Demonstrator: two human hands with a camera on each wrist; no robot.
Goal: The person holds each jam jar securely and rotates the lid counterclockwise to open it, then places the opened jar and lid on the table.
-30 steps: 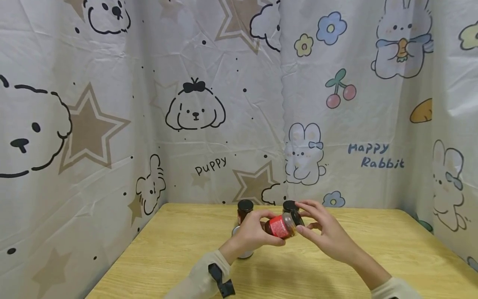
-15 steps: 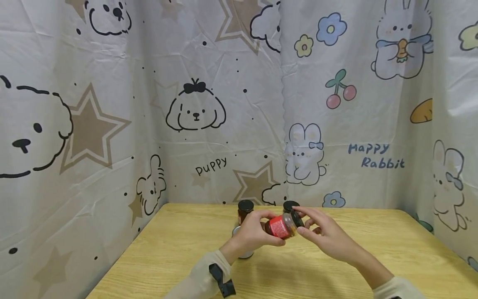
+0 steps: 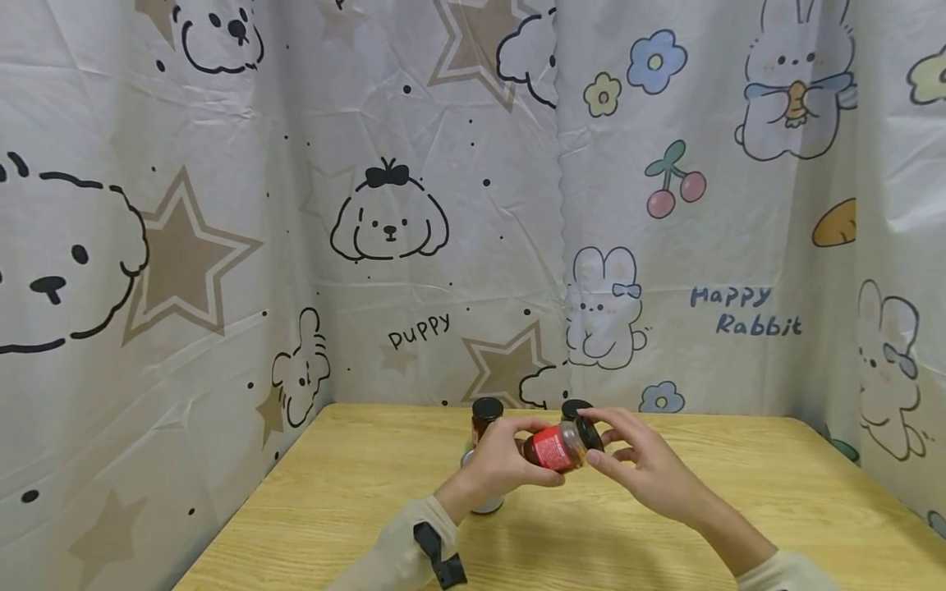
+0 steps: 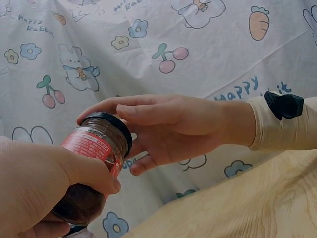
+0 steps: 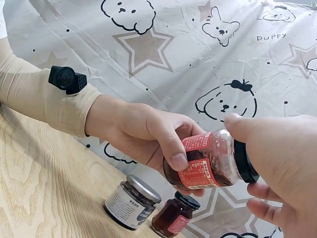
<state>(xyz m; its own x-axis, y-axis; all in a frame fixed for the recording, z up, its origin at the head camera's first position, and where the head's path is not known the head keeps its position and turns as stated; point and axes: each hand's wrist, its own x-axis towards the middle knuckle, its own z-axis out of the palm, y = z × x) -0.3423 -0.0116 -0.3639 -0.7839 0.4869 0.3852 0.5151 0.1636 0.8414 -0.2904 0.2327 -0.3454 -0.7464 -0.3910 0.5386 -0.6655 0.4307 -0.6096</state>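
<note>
So, curtain point(image 3: 510, 279): hung behind everything, printed with puppies, rabbits and stars.
Tabletop point(image 3: 355, 492): was pale, with wood grain.
Left hand point(image 3: 497, 461): had its grip curled round the red-labelled jar point(image 3: 553, 449).
Right hand point(image 3: 650, 469): had its grip pinching the black lid point(image 3: 590, 433) between thumb and finger.
Red-labelled jar: was tilted above the tabletop, lid end toward the right hand.
Silver-lidded jar point(image 5: 130, 203): stood partly behind the left wrist.
Dark jar point(image 5: 171, 216): stood just beyond it.
Black lid: sat at the held jar's mouth.
</note>
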